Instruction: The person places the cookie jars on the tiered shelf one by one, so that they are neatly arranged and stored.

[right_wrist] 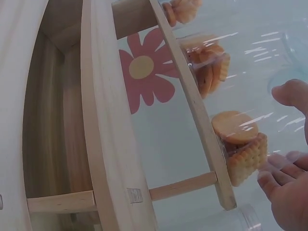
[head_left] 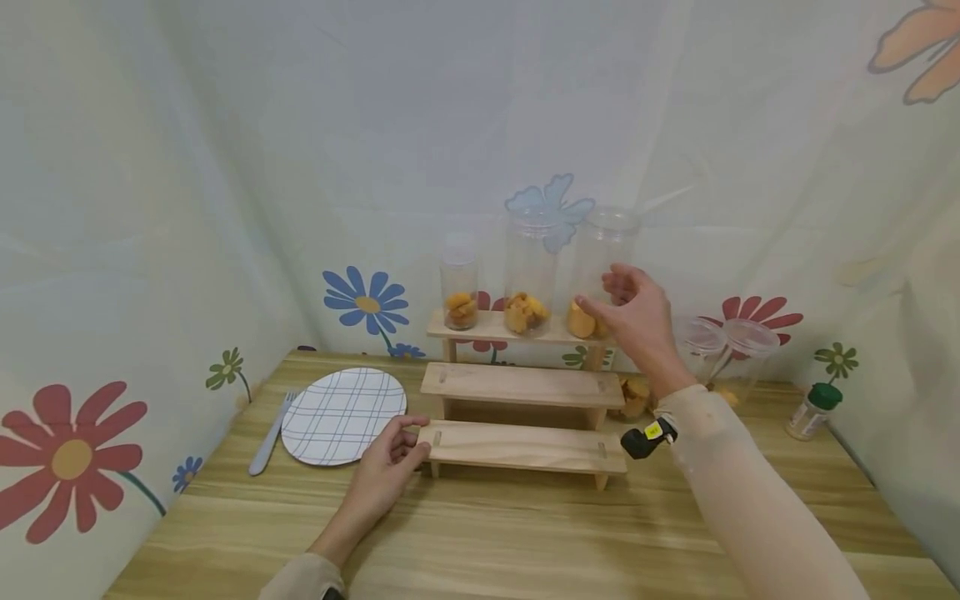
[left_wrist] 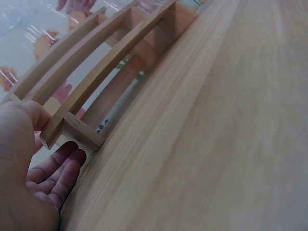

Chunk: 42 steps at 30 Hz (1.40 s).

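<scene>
A three-step wooden rack (head_left: 517, 446) stands on the table. My left hand (head_left: 392, 458) holds the left end of its lowest step; the left wrist view shows thumb and forefinger at the board's end (left_wrist: 50, 134), the other fingers loosely bent below. Three clear jars line the top step: a small jar (head_left: 460, 292), a tall jar (head_left: 531, 275) and another tall jar (head_left: 592, 250), each with biscuits at the bottom. Beside the rightmost jar is my right hand (head_left: 637, 312), thumb and fingers spread apart. Biscuits (right_wrist: 245, 149) show near its fingers; whether they touch the jar is unclear.
On the left lie a checked plate (head_left: 345, 417) and a fork (head_left: 272, 435). Behind my right forearm stand two more clear jars, one jar (head_left: 701, 337) partly hidden by the other jar (head_left: 750, 342). A green-capped bottle (head_left: 813, 412) stands at the far right.
</scene>
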Available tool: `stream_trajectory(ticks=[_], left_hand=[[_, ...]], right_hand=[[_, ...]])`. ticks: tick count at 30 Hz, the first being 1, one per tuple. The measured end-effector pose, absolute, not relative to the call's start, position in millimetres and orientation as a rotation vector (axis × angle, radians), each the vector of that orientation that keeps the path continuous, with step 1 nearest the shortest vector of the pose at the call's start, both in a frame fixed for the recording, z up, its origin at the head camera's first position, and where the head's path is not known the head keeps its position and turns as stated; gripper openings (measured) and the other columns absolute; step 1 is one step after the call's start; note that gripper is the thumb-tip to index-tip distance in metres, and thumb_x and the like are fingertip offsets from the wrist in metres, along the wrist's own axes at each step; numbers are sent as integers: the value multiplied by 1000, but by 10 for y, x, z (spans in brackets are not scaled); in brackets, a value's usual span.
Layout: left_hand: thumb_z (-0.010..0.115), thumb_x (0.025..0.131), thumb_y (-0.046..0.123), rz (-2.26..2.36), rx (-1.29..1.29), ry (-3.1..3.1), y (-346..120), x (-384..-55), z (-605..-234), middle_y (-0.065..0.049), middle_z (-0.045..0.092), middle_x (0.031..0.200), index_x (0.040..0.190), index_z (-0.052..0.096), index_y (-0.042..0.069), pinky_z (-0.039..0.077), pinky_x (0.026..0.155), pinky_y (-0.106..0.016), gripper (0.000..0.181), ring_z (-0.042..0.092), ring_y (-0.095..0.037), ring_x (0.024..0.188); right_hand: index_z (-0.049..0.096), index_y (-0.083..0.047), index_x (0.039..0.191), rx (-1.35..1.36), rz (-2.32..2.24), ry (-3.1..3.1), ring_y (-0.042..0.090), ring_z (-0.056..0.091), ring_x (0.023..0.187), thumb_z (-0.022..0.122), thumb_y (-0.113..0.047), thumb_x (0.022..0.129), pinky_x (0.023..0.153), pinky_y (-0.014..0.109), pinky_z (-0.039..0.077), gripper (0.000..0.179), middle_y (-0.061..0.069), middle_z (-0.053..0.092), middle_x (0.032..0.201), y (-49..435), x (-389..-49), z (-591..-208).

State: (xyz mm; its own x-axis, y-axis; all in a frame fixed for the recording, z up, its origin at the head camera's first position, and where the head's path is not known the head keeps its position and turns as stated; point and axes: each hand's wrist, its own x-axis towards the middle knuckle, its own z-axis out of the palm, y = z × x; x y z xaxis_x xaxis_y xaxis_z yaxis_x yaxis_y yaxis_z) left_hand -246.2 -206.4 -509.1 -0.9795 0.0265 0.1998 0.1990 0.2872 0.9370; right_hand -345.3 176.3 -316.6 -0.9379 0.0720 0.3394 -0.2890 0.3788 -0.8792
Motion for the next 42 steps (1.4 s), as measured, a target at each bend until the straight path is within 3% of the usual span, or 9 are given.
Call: stream_trajectory(ticks=[28,42], left_hand=[[76,107,13,-1782,-225,-2391,-2066,-2460,-5093,-8,74,102,141,68,17,58,87,-25,35,70,-17,96],[76,106,12,-1773,-215,-2399,-2059,-2460,-5098,-8,73,101,140,68,17,58,88,-25,35,70,-17,96]], right_hand=[[43,0,166,239,1652,-2351,31,52,153,90,-27,97,131,44,37,88,17,57,163,1795,-3475,-3204],[39,-4,170,242,1622,-2308,31,46,159,92,-37,95,131,45,36,98,15,51,169,1873,-3425,-3250]])
